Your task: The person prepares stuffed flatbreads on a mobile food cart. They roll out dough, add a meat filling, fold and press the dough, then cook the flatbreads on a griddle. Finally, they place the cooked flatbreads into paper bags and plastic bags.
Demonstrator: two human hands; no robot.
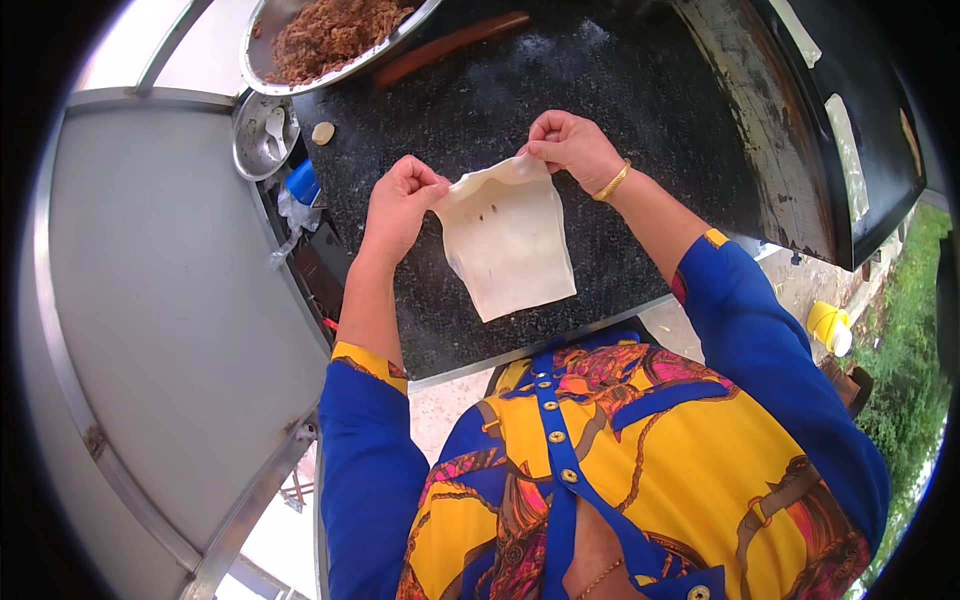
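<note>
A thin sheet of pale dough (514, 244) spans the space between my hands over the black speckled worktop. My left hand (405, 199) pinches its upper left corner between thumb and fingers. At the upper right corner, my right hand (574, 150) pinches it the same way, a gold bracelet on the wrist. Two small dark specks mark the sheet's upper half. Its lower edge hangs towards my body; whether that edge touches the worktop I cannot tell. A small round piece of dough (323, 133) lies on the worktop, up and left of my left hand.
A metal bowl of reddish-brown filling (337, 37) stands at the upper left, near a wooden rolling pin (450, 49). Below that bowl is a smaller metal bowl (251, 135) with a white spoon (276, 133). A large black metal appliance (810, 135) borders the worktop on the right.
</note>
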